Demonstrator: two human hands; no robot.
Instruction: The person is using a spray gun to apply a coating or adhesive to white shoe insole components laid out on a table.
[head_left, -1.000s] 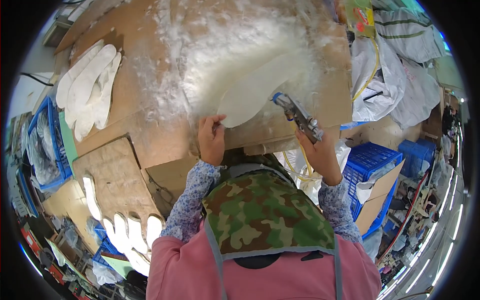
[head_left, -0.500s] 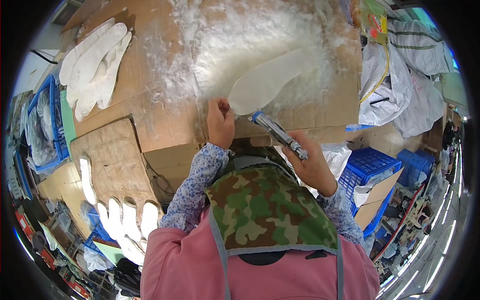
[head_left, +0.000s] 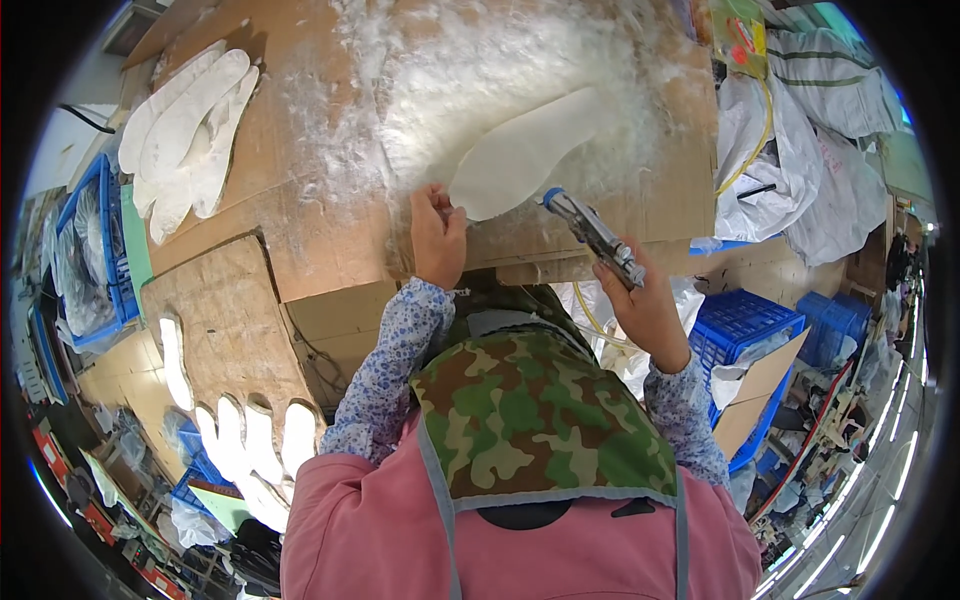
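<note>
A pale shoe insole lies slantwise on the fuzz-covered cardboard. Its near left end is pinched between the thumb and fingers of my left hand. My right hand grips a slim metal spray gun with a blue ring at its tip. That tip points toward the insole's near right edge and stays apart from it. White fluff coats the cardboard around and beyond the insole.
Several stacked insoles lie at the far left of the cardboard. More insoles rest on a brown board at lower left. Blue crates stand at right, beneath white plastic bags. A yellow hose hangs there.
My right hand has moved the spray gun right and slightly away from me, off the insole's near end. The insole and my left hand have shifted slightly left.
</note>
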